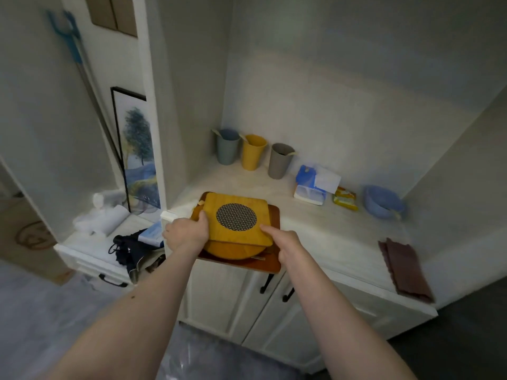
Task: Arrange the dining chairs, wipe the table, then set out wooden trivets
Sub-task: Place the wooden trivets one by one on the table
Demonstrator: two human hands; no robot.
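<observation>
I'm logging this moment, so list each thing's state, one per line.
Trivets: stacked on the counter, overhanging its front edge.
Left hand: grips the stack's left edge.
Right hand: holds the stack's right side.
Cabinet doors: closed.
Three cups: upright.
Cloth: folded, flat.
Blue bowl: upright.

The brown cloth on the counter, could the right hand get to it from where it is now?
Probably yes. The brown cloth lies flat near the counter's front edge, with bare counter between it and the right hand. That hand would first have to let go of the trivet stack.
</observation>
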